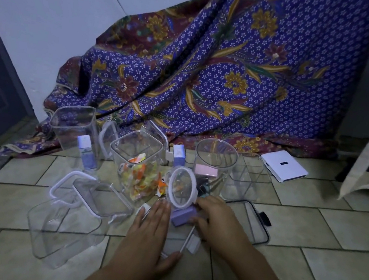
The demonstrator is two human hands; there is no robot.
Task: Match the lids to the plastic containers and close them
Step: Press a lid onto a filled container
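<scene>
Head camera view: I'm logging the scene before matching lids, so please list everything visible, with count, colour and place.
clear containers: at least five, transparent, across the floor, one lying front left
sweets: many, orange-yellow, inside the centre container
square lids: at least four, white-rimmed, two front left, two leaning behind
round lid: one, white-rimmed, upright, centre
black-rimmed lid: one, flat, right
purple block: one, below the round lid
small boxes: two, blue-white, back
white device: one, back right
patterned cloth: one, purple, draped behind
left hand: one, flat, fingers straight
right hand: one, gripping the purple block
</scene>
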